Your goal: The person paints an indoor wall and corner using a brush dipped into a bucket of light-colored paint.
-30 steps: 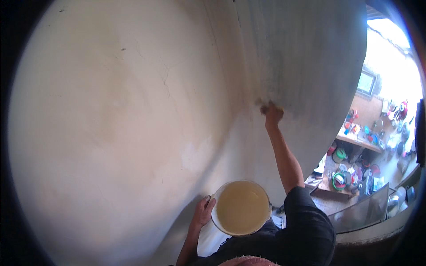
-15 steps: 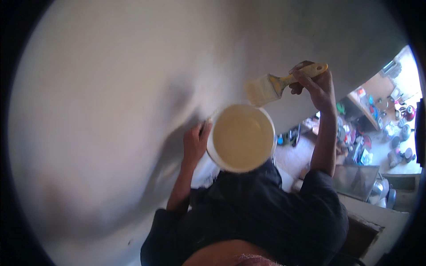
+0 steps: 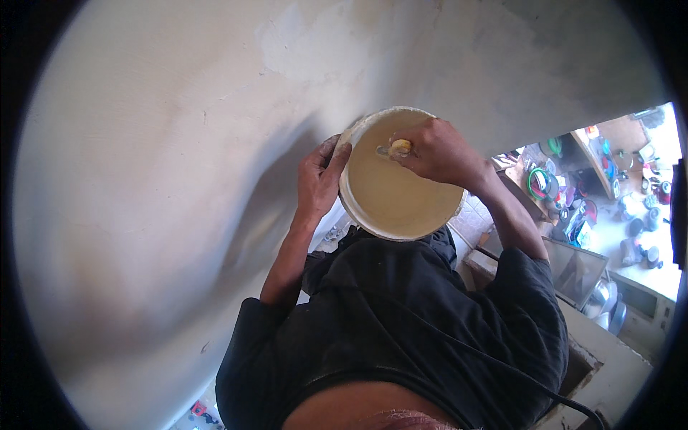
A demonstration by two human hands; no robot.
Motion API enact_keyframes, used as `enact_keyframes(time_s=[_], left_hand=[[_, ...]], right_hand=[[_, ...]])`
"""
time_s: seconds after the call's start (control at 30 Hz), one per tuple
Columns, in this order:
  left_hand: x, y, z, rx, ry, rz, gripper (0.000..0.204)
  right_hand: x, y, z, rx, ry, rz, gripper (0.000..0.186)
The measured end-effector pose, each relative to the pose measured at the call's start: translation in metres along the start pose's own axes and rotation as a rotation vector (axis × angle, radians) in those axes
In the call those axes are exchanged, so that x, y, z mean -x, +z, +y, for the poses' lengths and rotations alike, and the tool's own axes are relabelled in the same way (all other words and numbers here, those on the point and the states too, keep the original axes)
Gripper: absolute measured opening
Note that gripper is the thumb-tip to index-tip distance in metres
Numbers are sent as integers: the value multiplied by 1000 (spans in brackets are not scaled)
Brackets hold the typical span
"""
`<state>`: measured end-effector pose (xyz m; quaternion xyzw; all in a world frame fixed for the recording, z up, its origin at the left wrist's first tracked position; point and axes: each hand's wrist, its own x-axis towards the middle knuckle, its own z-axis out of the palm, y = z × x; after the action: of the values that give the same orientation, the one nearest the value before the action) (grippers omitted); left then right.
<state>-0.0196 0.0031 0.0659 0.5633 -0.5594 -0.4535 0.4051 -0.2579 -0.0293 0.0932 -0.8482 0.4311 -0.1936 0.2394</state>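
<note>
A round white bucket (image 3: 349, 197) hangs before my body, holding cream-coloured liquid paint (image 3: 401, 204). My left hand (image 3: 320, 175) grips its rim on the left side, thumb over the edge. Above the bucket's opening, my right hand (image 3: 433, 152) is closed around a paintbrush (image 3: 400, 148), whose yellow handle end points up toward me. The bristles are hidden, pointing down into the bucket; how deep they sit in the paint I cannot tell.
A pale plastered wall (image 3: 143, 179) rises close in front and to the left. Far below on the right, household items and pots (image 3: 634, 229) lie on the floor, near a wooden shelf (image 3: 595, 161). A dark cable (image 3: 559, 394) runs across my right side.
My right hand has brought the paintbrush from beside the wall down and left into the bucket. The bucket, with my left hand on it, appears higher in view.
</note>
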Motion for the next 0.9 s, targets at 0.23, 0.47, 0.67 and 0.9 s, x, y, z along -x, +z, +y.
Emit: enact_keyframes(time_s=[0.23, 0.47, 0.67, 0.9], left_hand=[[-1, 1, 0, 1, 50, -7, 31], [0, 3, 3, -11, 30, -17, 32], [1, 2, 5, -20, 15, -31, 36], [-1, 4, -11, 52, 57, -8, 41]], right_hand=[[-5, 13, 2, 22, 27, -65, 23], [9, 2, -6, 52, -32, 77, 22], [23, -4, -7, 176, -183, 243, 26], [49, -14, -26, 25, -21, 469, 22]])
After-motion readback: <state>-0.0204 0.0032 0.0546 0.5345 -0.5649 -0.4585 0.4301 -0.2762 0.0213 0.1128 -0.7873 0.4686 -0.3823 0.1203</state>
